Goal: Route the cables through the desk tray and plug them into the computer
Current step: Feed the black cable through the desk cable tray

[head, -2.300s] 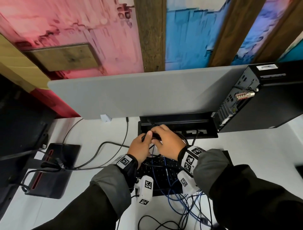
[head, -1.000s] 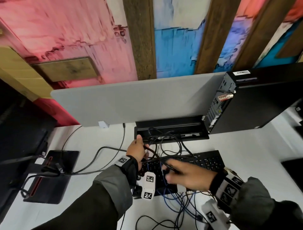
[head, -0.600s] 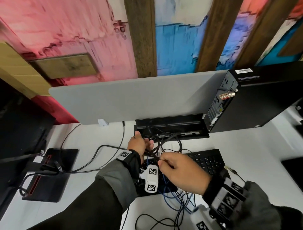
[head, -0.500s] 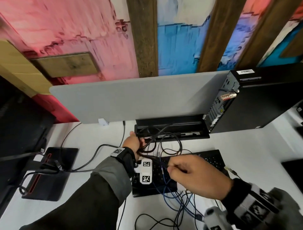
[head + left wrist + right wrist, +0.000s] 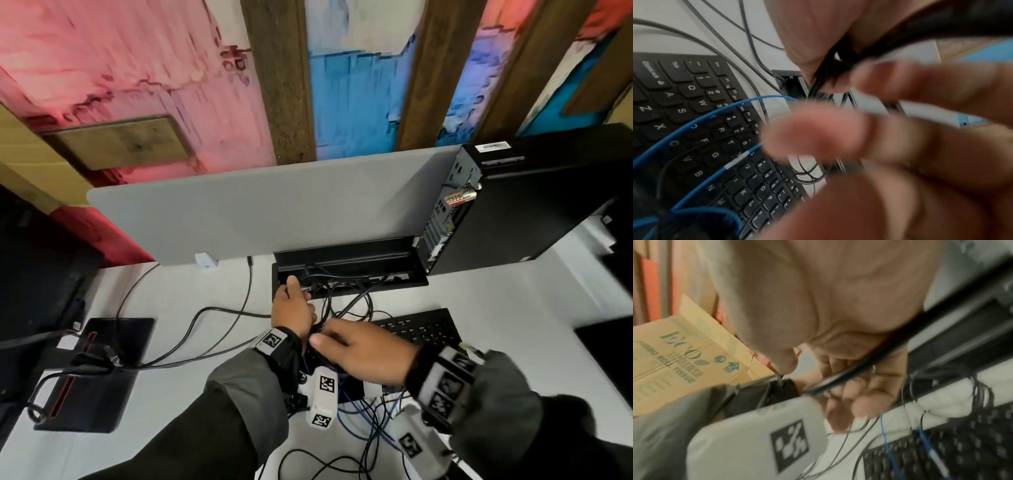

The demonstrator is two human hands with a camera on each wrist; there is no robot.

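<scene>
Sorting black cables at the mouth of the desk tray — nothing plugged into the computer yet.

Since half a second ago, right hand [image 5: 368, 353] swung back leftward over the keyboard [image 5: 419, 330] to meet the left hand [image 5: 294, 310], which grips a bundle of black cables [image 5: 346, 301] just in front of the tray [image 5: 349, 265], fingers curled round them. Right hand's fingers reaching into the same bundle; whether pinching a cable or only touching, cannot tell. Probably regrasping to feed slack — routing under way. Cables looping from tray toward the near desk edge, long axis roughly front-to-back; blue cable [image 5: 701, 116] draped across the keyboard. Computer [image 5: 534, 202] upright at right, port side facing the tray.
</scene>
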